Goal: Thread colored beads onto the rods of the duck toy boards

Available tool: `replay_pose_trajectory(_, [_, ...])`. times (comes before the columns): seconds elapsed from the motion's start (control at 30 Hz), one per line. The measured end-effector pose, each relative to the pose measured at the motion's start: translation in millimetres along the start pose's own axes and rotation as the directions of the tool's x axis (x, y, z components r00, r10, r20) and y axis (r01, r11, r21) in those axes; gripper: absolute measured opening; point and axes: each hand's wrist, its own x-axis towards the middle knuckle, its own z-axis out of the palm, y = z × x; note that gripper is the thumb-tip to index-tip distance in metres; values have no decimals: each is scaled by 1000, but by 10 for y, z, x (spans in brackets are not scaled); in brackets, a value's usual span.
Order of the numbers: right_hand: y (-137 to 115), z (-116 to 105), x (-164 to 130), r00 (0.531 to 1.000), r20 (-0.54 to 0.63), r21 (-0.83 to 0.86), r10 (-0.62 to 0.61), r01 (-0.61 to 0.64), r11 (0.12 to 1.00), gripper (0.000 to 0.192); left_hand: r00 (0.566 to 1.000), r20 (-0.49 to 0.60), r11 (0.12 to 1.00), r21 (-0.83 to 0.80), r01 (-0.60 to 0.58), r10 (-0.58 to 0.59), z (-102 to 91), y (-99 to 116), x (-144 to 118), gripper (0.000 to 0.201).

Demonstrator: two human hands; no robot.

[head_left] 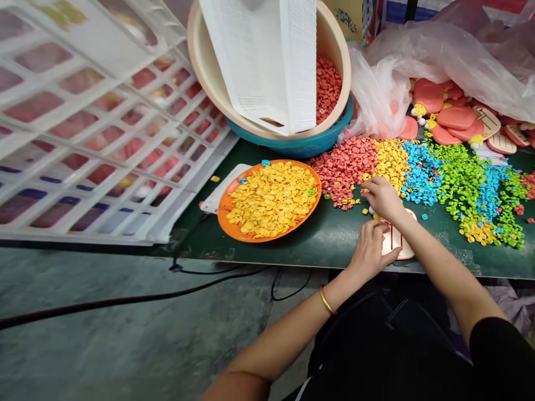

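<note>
Left hand (370, 248) fingers flat on pink toy board (397, 242), right hand (382, 196) fingers pinching w/ yellow beads (390, 159); no legible text

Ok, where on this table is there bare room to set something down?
Bare green table lies along the front edge, between the orange plate and the left hand, and again right of the right hand, below the bead piles. The back is crowded with beads, basins and pink parts.
</note>
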Motion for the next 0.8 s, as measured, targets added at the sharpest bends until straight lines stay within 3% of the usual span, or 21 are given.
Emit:
replay_pose_trajectory(0.07, [-56,-5,342,985,167,-121,-36,57,991,26,997,74,997,62,-40,35,-26,15,8,52])
replay_pose_trajectory(0.13, [-20,-61,397,966,249,-150,-65,105,983,26,987,146,992,96,-86,71,-42,21,14,52])
replay_pose_trajectory(0.2, [103,-140,149,988,139,-97,-71,85,992,24,982,165,990,93,-111,94,-49,20,20,54])
replay_pose_trajectory(0.27, [271,-211,-292,994,-105,-5,-4,3,1000,21,985,141,991,68,-113,102,-47,12,27,57])
replay_pose_trajectory(0.33, [425,-244,-747,946,-304,78,115,-96,992,21,988,110,993,37,-116,111,-39,2,33,57])
replay_pose_trajectory(0.4, [522,-221,-1058,898,-400,128,183,-144,981,21,990,82,993,18,-116,114,-25,-10,39,56])
replay_pose_trajectory(0.47, [561,-161,-1170,885,-420,134,200,-157,978,21,994,47,994,21,-105,104,-8,-20,46,56])
replay_pose_trajectory(0.57, [558,-85,-1098,898,-397,129,189,-149,980,21,996,9,996,35,-88,87,12,-28,52,56])
replay_pose_trajectory(0.8, [609,-103,-1006,912,-379,144,155,-108,984,24,994,28,994,23,-106,105,-4,-35,31,55])
